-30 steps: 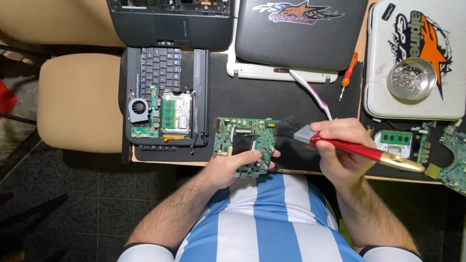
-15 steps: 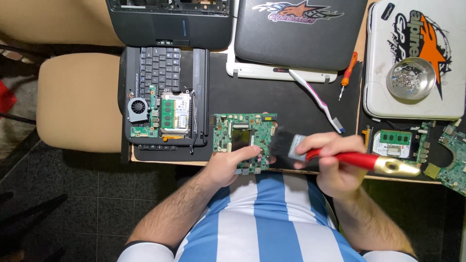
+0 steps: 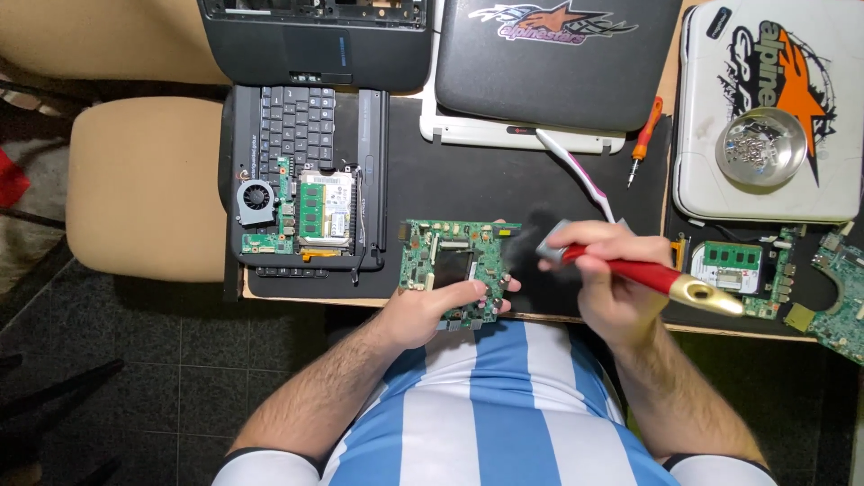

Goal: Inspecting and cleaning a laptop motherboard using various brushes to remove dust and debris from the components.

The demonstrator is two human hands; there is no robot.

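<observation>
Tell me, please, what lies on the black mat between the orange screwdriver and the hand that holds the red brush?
In the head view, a white and pink toothbrush lies slantwise between the orange screwdriver and the right hand gripping the red brush.

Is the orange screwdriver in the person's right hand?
No, the right hand holds a red-handled brush, while the orange screwdriver lies apart on the black mat.

The left hand (image 3: 423,315) holds a green circuit board (image 3: 454,270) at the near table edge. The right hand (image 3: 607,279) holds a red-handled brush (image 3: 630,270) just right of it.
</observation>
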